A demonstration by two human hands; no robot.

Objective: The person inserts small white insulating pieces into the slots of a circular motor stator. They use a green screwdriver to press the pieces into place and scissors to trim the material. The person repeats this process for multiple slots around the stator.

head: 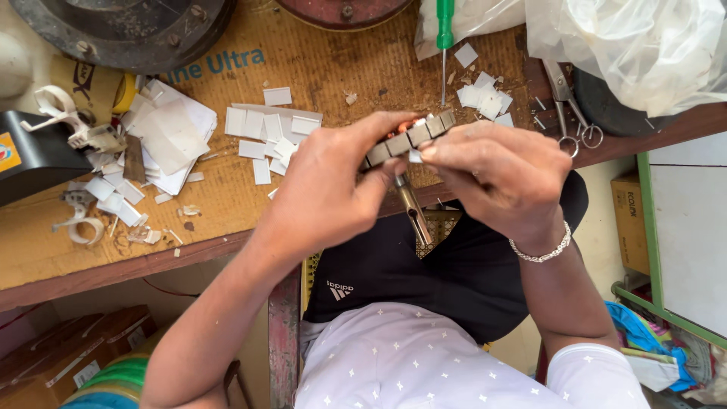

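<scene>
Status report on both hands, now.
Left hand and right hand both grip a segmented grey metal strip. Metal-tipped tool hangs beneath. Nothing in the way.

White paper slips (274, 136) lie scattered over the cardboard-covered tabletop (318, 60) at upper centre. A green-handled screwdriver (444, 42) stands near the top edge, small scissors (569, 113) lie to its right, and a crumpled clear plastic bag (636, 45) fills the upper right corner. A black tape dispenser (34, 155) sits at far left.
</scene>
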